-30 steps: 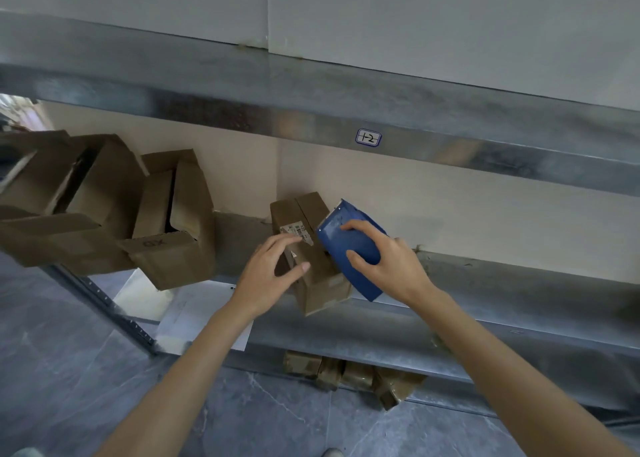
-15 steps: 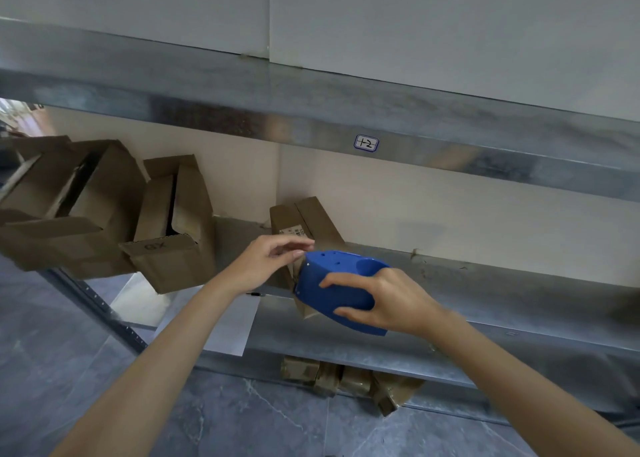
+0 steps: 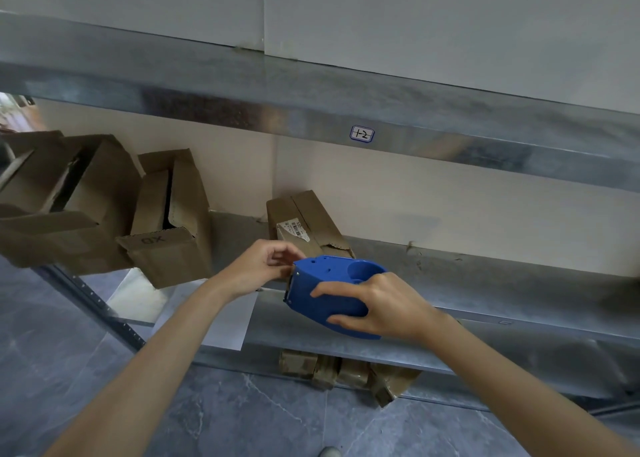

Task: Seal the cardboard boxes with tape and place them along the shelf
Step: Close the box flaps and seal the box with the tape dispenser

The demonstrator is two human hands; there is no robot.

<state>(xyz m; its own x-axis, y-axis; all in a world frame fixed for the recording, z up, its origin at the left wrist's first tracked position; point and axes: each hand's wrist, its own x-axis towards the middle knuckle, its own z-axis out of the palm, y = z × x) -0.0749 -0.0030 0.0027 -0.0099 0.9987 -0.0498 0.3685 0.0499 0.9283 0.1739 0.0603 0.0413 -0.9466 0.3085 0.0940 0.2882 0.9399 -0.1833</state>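
Note:
A small cardboard box point(image 3: 304, 221) with a white barcode label lies on the metal shelf point(image 3: 485, 283), its flaps closed. In front of it my right hand point(image 3: 377, 304) grips a blue tape dispenser point(image 3: 329, 294), held off the box. My left hand point(image 3: 266, 266) is at the dispenser's front end, fingertips pinched together there; any tape between them is too thin to see. Two open cardboard boxes point(image 3: 169, 221) point(image 3: 59, 200) lie on their sides at the shelf's left end.
A white sheet of paper point(image 3: 214, 314) lies on the shelf under my left forearm. An upper shelf beam point(image 3: 311, 110) carries a label "1-2". Several taped cardboard bundles point(image 3: 346, 373) sit on the grey tiled floor under the shelf.
My right hand lifted the dispenser off the box top and brought it down in front of the box. My left hand left the box and went to the dispenser's front end.

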